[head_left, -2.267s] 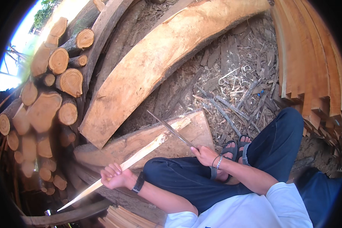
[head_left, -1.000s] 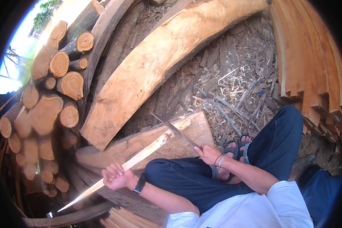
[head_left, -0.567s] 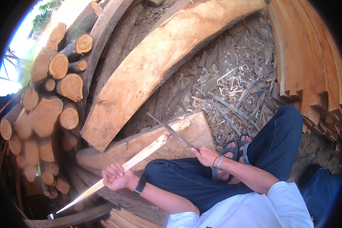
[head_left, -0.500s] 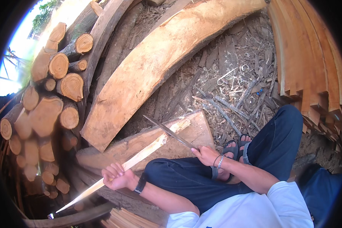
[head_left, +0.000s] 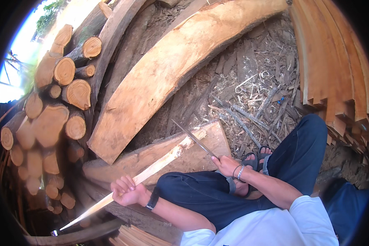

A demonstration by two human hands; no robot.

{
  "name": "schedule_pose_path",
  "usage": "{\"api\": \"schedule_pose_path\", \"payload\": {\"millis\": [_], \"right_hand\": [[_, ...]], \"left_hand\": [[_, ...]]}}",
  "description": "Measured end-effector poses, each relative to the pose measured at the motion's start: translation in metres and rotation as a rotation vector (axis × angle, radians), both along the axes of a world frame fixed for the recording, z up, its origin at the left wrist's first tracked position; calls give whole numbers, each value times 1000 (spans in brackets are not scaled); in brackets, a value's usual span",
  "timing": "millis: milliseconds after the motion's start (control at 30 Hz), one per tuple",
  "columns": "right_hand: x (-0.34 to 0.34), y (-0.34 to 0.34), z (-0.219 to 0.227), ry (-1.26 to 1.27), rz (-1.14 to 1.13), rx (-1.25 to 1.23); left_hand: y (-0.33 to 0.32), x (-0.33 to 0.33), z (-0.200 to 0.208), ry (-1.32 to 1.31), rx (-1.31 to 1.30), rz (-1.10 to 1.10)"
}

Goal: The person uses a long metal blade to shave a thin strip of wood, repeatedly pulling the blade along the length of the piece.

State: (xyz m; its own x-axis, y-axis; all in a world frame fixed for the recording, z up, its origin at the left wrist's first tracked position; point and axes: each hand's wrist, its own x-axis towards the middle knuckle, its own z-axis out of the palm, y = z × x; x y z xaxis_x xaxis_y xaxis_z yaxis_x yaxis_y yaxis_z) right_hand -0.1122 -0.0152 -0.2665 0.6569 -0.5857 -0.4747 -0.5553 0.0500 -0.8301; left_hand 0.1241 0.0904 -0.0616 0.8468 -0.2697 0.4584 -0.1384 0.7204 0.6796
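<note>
My left hand (head_left: 128, 191) is closed around a pale, peeled wooden stick (head_left: 158, 165) that slants from lower left to upper right. Its lower end tapers to a point, and its thicker, rough upper end rests over a sawn wooden slab (head_left: 215, 140). In my right hand (head_left: 229, 166) is a long knife (head_left: 193, 138), its blade pointing up and to the left across the stick's upper end. Whether the blade's edge touches the wood I cannot tell. The handle is mostly hidden in my fingers.
A long curved slab (head_left: 168, 67) lies across the ground ahead. Stacked logs (head_left: 77, 94) stand at the left, and sawn boards (head_left: 328, 61) at the right. Bark, shavings and thin branches (head_left: 250, 119) litter the ground near my sandals (head_left: 250, 158). Thin wood strips (head_left: 137, 237) lie at lower left.
My right hand has shifted slightly right with the knife, and the blade tip has moved right and a little up. My left hand keeps its hold on the stick, almost unmoved.
</note>
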Motion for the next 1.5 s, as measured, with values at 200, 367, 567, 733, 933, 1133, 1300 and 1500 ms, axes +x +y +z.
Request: {"api": "schedule_pose_path", "payload": {"millis": [200, 367, 567, 733, 933, 1133, 1300, 1500], "right_hand": [[2, 3, 1, -64, 36, -32], [11, 12, 13, -86, 25, 29], [6, 1, 9, -38, 4, 37], [7, 3, 26, -51, 39, 21], [0, -2, 2, -9, -22, 43], [-1, 1, -3, -59, -16, -11], [11, 7, 0, -51, 0, 57], [-4, 5, -2, -45, 17, -39]], "left_hand": [[1, -2, 1, -39, 13, -48], [7, 5, -5, -12, -24, -84], [7, 5, -3, -102, 9, -186], [5, 0, -3, -122, 7, -213], [1, -3, -1, -137, -4, -275], [0, -4, 0, -143, 1, -263], [3, 1, -4, -131, -11, -268], [2, -3, -1, -128, -4, -256]]}}
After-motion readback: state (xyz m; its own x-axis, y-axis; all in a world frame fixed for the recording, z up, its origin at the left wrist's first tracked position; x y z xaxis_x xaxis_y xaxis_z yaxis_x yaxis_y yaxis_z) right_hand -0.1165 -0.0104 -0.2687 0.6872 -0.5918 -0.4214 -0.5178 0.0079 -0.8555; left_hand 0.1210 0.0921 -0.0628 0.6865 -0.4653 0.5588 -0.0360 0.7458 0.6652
